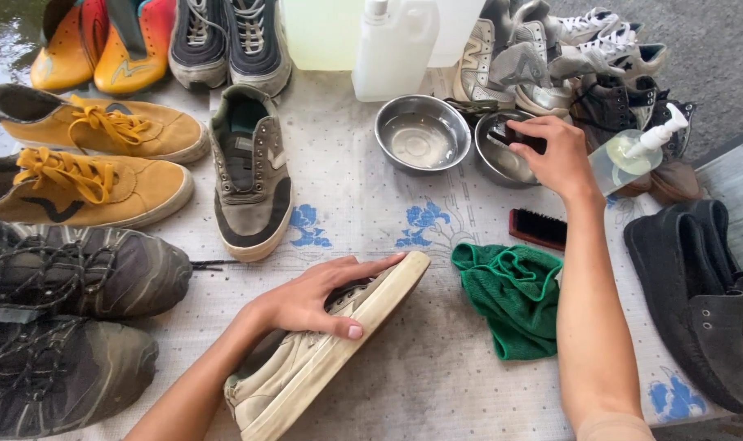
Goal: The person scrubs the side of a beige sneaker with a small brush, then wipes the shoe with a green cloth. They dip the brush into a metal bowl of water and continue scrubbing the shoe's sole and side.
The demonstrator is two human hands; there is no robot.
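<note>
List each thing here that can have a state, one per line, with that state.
beige sneaker: tipped on its side, held by left hand
brush: gripped by right hand, over right bowl
left bowl: holds clear liquid
green cloth: crumpled
grey sneaker: upright, unlaced

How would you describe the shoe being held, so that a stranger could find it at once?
Start at the patterned white cloth covered with shoes. Near its front edge, left of the crumpled green rag, the left hand steadies a beige low-top sneaker. Unlike its neighbours, it is tipped on its side, pale sole edge showing.
</note>
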